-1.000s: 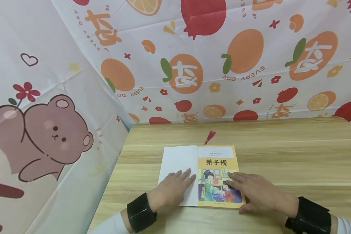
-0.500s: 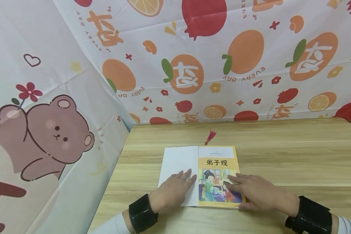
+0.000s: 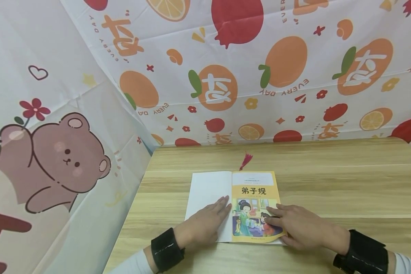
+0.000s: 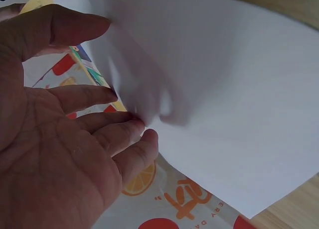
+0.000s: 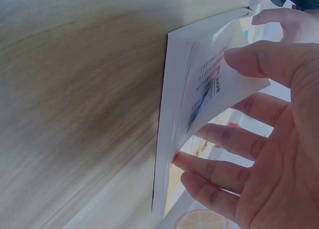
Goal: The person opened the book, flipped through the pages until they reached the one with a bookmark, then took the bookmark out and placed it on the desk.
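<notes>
A book lies open on the table, its left side a blank white page (image 3: pixel 209 186), its right side a yellow-bordered title page (image 3: pixel 253 190) with a colour drawing. My left hand (image 3: pixel 203 222) rests on the white page near the fold, fingers extended. At the lower right corner, my right hand (image 3: pixel 303 226) pinches the title page. The right wrist view has the thumb (image 5: pixel 251 62) against the printed back of that lifted page (image 5: pixel 212 89) and the fingers on its front. Below it the page block (image 5: pixel 174 79) stays flat. A red tassel (image 3: pixel 246 160) sticks out at the book's top.
The wooden table (image 3: pixel 346 182) extends around the book, widest to the right. A fruit-print cloth (image 3: pixel 246 76) hangs behind its far edge, and a bear-print cloth (image 3: pixel 68 152) hangs along the left. Black bands (image 3: pixel 167 250) wrap both wrists.
The title page's lower right corner has curled up off the pages below, my right thumb having moved in under it. My left hand has shifted slightly up toward the fold.
</notes>
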{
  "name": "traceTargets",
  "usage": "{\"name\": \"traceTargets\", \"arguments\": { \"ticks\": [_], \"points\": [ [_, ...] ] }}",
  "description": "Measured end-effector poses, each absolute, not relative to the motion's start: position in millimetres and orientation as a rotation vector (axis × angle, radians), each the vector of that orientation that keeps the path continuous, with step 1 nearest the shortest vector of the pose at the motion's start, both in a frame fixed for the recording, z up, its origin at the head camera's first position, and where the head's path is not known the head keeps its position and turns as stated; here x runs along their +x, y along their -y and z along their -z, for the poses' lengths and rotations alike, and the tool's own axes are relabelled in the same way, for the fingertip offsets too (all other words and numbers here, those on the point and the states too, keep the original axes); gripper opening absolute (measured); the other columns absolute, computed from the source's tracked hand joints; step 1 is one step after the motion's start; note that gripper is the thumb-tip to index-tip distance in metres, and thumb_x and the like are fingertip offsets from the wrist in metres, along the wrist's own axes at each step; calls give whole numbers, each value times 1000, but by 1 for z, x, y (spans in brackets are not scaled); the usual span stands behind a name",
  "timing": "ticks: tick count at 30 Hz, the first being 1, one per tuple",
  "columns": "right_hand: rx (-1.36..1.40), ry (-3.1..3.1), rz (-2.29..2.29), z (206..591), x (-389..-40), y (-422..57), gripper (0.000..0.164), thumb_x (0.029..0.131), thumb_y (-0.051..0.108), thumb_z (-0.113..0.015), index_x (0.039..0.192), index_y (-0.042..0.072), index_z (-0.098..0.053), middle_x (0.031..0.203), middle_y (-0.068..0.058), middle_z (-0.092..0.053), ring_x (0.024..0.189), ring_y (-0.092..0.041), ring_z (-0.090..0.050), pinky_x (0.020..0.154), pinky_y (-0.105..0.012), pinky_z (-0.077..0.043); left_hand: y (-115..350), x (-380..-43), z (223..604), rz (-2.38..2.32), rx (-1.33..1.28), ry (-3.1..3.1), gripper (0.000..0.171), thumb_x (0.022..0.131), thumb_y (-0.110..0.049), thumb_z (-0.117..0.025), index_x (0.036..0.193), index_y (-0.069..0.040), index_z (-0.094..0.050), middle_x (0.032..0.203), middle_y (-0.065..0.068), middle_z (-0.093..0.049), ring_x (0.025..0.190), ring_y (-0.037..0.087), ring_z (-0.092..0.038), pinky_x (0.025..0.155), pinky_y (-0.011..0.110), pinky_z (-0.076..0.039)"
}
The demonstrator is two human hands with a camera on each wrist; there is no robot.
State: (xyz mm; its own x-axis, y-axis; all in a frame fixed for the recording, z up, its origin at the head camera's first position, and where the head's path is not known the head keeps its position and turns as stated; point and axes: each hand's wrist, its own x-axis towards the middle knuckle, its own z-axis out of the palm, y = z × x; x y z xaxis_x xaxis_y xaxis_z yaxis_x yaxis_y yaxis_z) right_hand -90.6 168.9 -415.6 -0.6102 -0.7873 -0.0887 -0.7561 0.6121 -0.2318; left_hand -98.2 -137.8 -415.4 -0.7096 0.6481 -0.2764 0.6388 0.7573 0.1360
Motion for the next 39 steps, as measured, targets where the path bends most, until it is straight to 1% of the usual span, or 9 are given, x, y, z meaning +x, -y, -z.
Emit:
{"name": "traceTargets", "arguments": {
  "ticks": [7, 11, 15, 18, 22, 29, 32, 34, 39],
  "points": [
    [-1291, -2664, 228, 415, -91, -168, 50, 88, 25, -72, 136, 12, -64, 141, -16, -59, 127, -41, -57, 99, -55, -49, 138, -100, 418, -95, 1006, -2639, 79, 83, -7, -71, 154, -3, -37, 165, 13, -24, 153, 24, -22, 118, 40, -32],
    [-1426, -2745, 194, 416, -90, -162, 44, 87, 17, -73, 131, 12, -67, 135, -9, -65, 125, -29, -60, 101, -54, -48, 133, -98, 421, -358, 1008, -2545, 74, 90, -22, -67, 154, -1, -36, 166, 12, -21, 154, 26, -18, 119, 54, -26],
    [-1691, -2932, 121, 414, -89, -152, 54, 80, 12, -80, 131, 10, -66, 135, -6, -64, 126, -24, -60, 106, -48, -44, 120, -92, 424, -542, 982, -2492, 83, 93, -45, -63, 156, -2, -30, 167, 11, -16, 154, 32, -16, 112, 71, -23],
    [-1915, -3071, 98, 412, -89, -142, 43, 92, 11, -63, 135, 5, -61, 138, -9, -63, 127, -24, -58, 118, -43, -31, 110, -87, 426, -562, 968, -2571, 92, 93, -54, -62, 157, 0, -24, 167, 14, -16, 152, 38, -18, 106, 76, -27],
    [-2064, -3154, 201, 409, -86, -130, 47, 107, 19, -24, 136, 3, -57, 140, -12, -60, 131, -25, -54, 125, -39, -14, 104, -80, 427, -529, 942, -2731, 96, 90, -39, -66, 159, 3, -12, 166, 21, -11, 151, 42, -19, 103, 73, -35],
    [-1846, -3218, 347, 409, -79, -135, 53, 108, 30, -26, 144, -1, -48, 151, -16, -48, 138, -30, -44, 125, -37, -12, 107, -71, 416, -369, 951, -3039, 116, 81, -18, -76, 161, -8, 7, 167, 21, 8, 152, 43, -14, 106, 66, -38],
    [-1734, -3210, 294, 413, -78, -143, 53, 108, 35, -31, 144, 0, -49, 152, -15, -47, 139, -29, -45, 125, -37, -12, 112, -70, 412, -140, 999, -3177, 120, 75, -18, -85, 163, -15, -4, 167, 20, 6, 152, 44, -11, 106, 69, -36],
    [-1660, -3195, 214, 417, -78, -148, 51, 104, 36, -46, 142, 2, -53, 151, -14, -49, 137, -29, -48, 122, -40, -22, 116, -71, 410, 95, 1036, -3239, 115, 71, -18, -88, 162, -18, -18, 168, 18, 0, 152, 42, -11, 108, 68, -34],
    [-1460, -3096, 90, 425, -74, -157, 55, 89, 35, -72, 132, 3, -63, 142, -15, -57, 128, -31, -57, 101, -49, -48, 127, -76, 409, 685, 1161, -3192, 58, 85, -15, -75, 141, -17, -59, 164, 8, -29, 152, 28, -25, 115, 53, -32]
  ]
}}
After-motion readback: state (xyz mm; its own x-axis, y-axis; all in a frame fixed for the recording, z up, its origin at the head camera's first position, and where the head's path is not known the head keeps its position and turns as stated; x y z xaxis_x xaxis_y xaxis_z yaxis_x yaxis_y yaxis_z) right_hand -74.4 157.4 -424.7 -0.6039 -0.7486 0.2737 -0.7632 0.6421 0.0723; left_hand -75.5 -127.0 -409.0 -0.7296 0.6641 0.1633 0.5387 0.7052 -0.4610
